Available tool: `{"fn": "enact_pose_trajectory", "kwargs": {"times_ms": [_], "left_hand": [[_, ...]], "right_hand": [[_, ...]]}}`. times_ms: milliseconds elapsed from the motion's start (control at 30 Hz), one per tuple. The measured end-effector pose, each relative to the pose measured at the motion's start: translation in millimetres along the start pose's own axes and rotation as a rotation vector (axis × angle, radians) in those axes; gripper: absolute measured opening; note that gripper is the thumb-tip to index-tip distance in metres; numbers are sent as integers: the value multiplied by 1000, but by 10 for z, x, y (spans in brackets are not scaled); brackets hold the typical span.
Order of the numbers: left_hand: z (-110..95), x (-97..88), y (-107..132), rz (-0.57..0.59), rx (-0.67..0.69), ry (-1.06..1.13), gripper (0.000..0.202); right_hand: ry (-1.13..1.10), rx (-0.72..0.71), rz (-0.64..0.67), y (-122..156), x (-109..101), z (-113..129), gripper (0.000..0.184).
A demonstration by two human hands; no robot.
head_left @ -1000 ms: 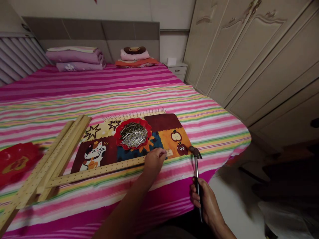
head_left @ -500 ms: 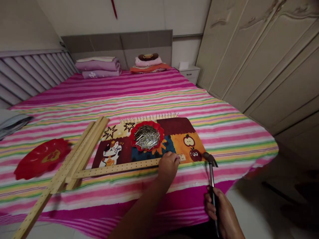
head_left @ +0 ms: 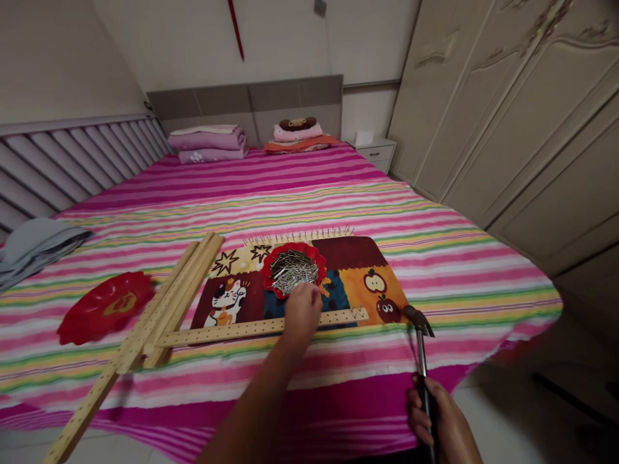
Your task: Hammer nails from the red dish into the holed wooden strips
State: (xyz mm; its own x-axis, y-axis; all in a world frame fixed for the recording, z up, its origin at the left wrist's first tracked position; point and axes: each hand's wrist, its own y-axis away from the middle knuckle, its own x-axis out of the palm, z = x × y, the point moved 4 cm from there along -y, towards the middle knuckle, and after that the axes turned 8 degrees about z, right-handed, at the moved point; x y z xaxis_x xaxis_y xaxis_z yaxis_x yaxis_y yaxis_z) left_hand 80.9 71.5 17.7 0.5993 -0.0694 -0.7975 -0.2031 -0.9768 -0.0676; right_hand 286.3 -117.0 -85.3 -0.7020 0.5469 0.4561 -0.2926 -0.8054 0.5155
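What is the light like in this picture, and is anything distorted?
In the head view, the light is dim and warm, and the floor falls into dark shadow at lower right. The head view also shows wide-angle bending: the wardrobe doors lean outward. The right hand is cut by the bottom edge.

Left forearm point(head_left: 249, 409) extends from lower centre of the frame toward its middle; left hand point(head_left: 302, 314) angles downward, fingers curled. Right hand point(head_left: 440, 419), at lower right, is closed in a firm grip.
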Motion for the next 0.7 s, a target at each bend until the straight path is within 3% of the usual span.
{"fn": "enact_pose_trajectory", "kwargs": {"times_ms": [67, 133, 233, 367, 533, 700], "left_hand": [[126, -206, -132, -34, -81, -110, 16], [214, -297, -254, 34, -137, -217, 17], [265, -292, -368, 140, -184, -322, 19], [272, -255, -420, 162, -198, -321, 20], [373, -331, -428, 108, -228, -38, 15], [418, -414, -411, 25, -222, 516, 10]], "right_hand": [[-4, -2, 7, -6, 1, -4, 35], [-5, -6, 14, -10, 1, -9, 36], [-2, -6, 16, -12, 0, -12, 36], [-1, -11, 10, -15, 7, 1, 37], [-2, 3, 10, -16, 11, 1, 37], [-6, 14, 17, -10, 8, -4, 35]]}}
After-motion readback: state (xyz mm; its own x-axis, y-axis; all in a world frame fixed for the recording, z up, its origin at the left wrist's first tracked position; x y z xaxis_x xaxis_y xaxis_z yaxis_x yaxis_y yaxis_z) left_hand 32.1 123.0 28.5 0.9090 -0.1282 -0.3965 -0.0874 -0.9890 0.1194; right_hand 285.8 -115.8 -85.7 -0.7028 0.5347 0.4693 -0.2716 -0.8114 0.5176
